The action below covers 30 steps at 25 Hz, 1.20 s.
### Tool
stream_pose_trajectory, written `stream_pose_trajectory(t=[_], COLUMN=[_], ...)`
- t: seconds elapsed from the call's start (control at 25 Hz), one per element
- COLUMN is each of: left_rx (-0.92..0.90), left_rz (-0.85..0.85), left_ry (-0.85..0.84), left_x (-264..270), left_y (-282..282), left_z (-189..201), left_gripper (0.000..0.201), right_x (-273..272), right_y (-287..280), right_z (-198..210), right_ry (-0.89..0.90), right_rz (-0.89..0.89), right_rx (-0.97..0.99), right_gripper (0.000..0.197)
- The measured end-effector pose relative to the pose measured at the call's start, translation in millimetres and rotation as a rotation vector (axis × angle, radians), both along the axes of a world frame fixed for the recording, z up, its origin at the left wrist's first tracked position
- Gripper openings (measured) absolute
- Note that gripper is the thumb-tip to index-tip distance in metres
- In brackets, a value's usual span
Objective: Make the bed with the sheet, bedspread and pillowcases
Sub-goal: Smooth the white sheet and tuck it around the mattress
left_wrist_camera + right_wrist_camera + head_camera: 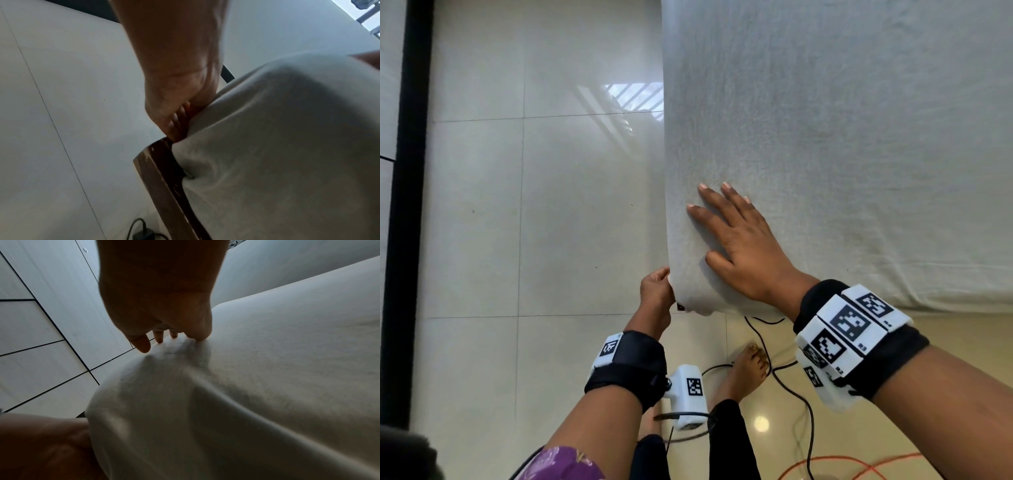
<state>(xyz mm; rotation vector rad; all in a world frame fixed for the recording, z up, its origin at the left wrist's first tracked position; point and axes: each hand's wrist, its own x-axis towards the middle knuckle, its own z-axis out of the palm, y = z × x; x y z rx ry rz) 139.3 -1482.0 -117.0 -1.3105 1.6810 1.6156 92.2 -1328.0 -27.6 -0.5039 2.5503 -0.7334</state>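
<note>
Corner work at the near left end of the bed: the white sheet point(825, 137) lies spread over the mattress top, draped down its side, and its corner is being tucked. The right hand point(739, 246) lies flat on the sheet, fingers straight and spread, pinning the cloth just inside the corner. The left hand point(655, 291) is at the side below, fingers curled against the fabric edge; the left wrist view shows them pushing cloth down between mattress and brown wooden frame point(162, 186). Doing this well likely means keeping the top hand planted so the surface stays taut, driving the slack deep into the gap, then smoothing the small pucker visible at the frame.
</note>
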Motion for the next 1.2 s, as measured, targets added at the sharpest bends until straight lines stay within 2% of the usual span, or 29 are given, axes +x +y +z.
stream_pose_trajectory(t=[0.12,0.2,0.28,0.36,0.44,0.52,0.64,0.8,0.88,1.04,1.2], left_rx=[0.407,0.480,0.416,0.273,0.204,0.168,-0.008,-0.018,-0.012,0.046,0.186], left_rz=[0.120,0.200,0.108,-0.083,-0.144,-0.115,-0.055,0.072,0.176,0.382,0.423], left_ry=[0.063,0.039,-0.017,-0.067,-0.123,-0.154,-0.152,0.093,0.132,0.086,0.034], left_x=[5.4,2.5,-4.3,-12.6,-17.0,-15.7,-13.3,-6.4,1.0,21.0,34.7], left_y=[12.4,13.5,11.4,5.6,1.5,1.8,3.0,4.2,5.1,16.5,35.4], left_z=[10.6,5.4,-7.6,-18.4,-22.2,-21.1,-19.1,-11.5,-7.7,1.0,6.3], left_gripper=[0.042,0.049,0.052,0.053,0.053,0.052,0.044,0.017,0.021,0.034,0.032], right_x=[0.5,2.8,5.1,5.4,4.0,3.4,3.7,4.4,5.3,4.9,5.6], right_y=[2.4,0.1,-1.5,-2.5,-1.1,-0.2,-2.1,-3.5,-4.2,-5.3,-3.6], right_z=[-3.0,-7.9,-11.9,-11.2,-9.1,-6.7,-6.2,-5.6,-5.1,-4.2,-6.4], right_ry=[0.017,0.064,0.083,0.079,0.070,0.067,0.059,0.056,0.056,0.044,0.058], right_rz=[-0.018,-0.029,-0.037,-0.046,-0.042,-0.043,-0.049,-0.065,-0.075,-0.092,-0.090], right_rx=[-0.041,-0.059,-0.069,-0.074,-0.069,-0.066,-0.069,-0.062,-0.067,-0.078,-0.086], right_gripper=[0.067,0.068,0.071,0.072,0.073,0.073,0.073,0.073,0.072,0.072,0.071])
